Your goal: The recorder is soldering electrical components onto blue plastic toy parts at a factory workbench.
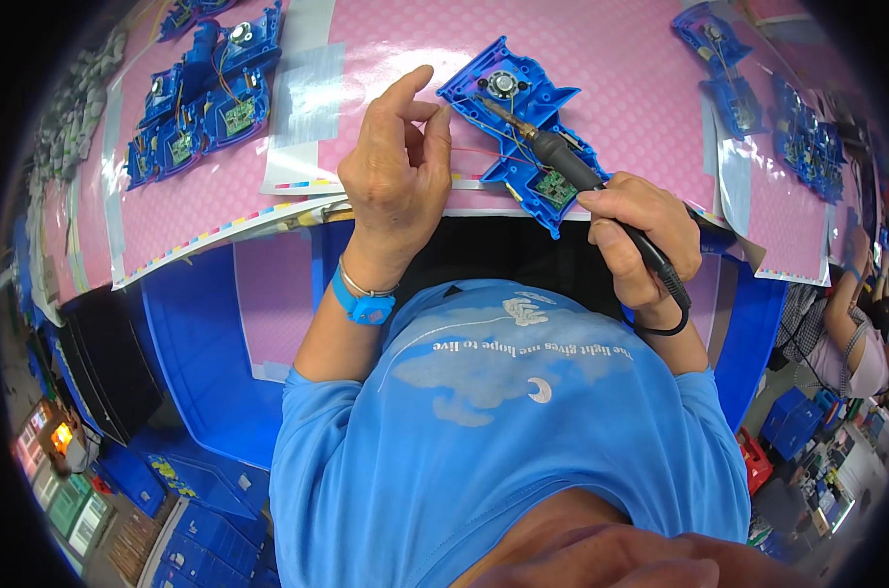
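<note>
My right hand (645,230) grips a soldering iron (568,162) with a black handle and cable. Its metal tip reaches over a blue plastic housing (529,199), close to the round speaker (503,84) set in the upper part. Lower in the same housing sits a green circuit board (556,188), with thin wires running across. To the left of the housing, my left hand (394,162) is pinched closed at the fingertips. A thin red wire (484,153) runs from those fingers toward the housing; the exact pinch point is partly hidden.
Pink printed sheets (366,39) cover the table. More blue housings with boards lie at the left (209,103) and right (807,142). Blue bins (204,363) stand below the table's front edge. Another person's arm (846,304) shows at the far right.
</note>
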### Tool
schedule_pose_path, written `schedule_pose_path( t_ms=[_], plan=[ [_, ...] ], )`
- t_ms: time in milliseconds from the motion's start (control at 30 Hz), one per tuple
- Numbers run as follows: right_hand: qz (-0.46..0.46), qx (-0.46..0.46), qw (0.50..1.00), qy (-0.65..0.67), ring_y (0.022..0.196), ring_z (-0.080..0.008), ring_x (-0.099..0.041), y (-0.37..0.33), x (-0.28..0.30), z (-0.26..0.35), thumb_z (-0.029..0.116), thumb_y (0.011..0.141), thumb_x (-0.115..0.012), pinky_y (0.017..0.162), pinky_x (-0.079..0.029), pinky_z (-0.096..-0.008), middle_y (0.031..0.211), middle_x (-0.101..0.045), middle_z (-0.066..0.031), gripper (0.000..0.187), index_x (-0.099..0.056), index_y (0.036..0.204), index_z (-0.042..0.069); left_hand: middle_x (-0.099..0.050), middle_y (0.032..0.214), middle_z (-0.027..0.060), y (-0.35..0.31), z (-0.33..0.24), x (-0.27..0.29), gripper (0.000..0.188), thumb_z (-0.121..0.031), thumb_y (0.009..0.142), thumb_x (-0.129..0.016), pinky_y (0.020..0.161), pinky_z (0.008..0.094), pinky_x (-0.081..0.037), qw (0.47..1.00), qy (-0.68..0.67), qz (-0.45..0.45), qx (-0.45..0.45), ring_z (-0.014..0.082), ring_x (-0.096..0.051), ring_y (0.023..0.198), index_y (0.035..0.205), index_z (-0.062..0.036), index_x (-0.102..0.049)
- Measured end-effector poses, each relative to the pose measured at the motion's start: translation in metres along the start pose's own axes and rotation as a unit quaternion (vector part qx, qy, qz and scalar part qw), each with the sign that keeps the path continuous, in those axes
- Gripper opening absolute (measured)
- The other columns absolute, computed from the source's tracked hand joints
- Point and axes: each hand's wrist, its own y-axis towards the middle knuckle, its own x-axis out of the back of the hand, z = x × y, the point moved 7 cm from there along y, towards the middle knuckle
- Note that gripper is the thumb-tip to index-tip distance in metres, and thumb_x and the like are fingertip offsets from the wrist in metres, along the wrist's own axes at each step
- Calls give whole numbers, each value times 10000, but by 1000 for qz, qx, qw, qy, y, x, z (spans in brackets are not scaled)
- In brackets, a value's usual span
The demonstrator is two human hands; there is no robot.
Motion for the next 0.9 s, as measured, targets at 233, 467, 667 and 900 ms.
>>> schedule_pose_path(
  t_ms=[233, 467, 667, 900],
  plan=[
    [11, 4, 1000, -6, 563, -198, -562, 3, -2, 0, 50, 853, -633, 525, -412, -327, 666, -613, -111, 212, -703, 1011, -74, -688, 859, 70, 1, 1, -2, 425, 78, 869, -757, 487, 245, -486, 1000, 2, 5, 6, 106, -614, 561, 1267, -9, -636],
    [13, 4, 1000, 2, 561, -201, -562, 1, -2, -2, 59, 863, -640, 529, -412, -328, 661, -613, -111, 206, -706, 1002, -78, -691, 860, 75, 2, 0, -4, 453, 87, 861, -751, 492, 248, -485, 1000, 8, 21, 13, 107, -613, 566, 1283, -19, -627],
    [6, 1, 1000, -3, 564, -194, -561, 1, -2, 0, 72, 867, -648, 539, -416, -322, 670, -611, -107, 210, -709, 1003, -77, -675, 835, 61, 7, 4, -2, 466, 59, 858, -759, 478, 235, -436, 999, -7, 18, 35, 96, -559, 538, 1293, -26, -617],
    [-13, 4, 1000, 1, 567, -176, -563, -2, 3, 0, 82, 883, -648, 545, -421, -311, 688, -623, -107, 223, -707, 1042, -64, -630, 803, 31, 11, -4, 29, 310, 96, 717, -749, 456, 248, -363, 999, -35, 25, 18, 101, -459, 498, 974, -77, -758]
  ],
)
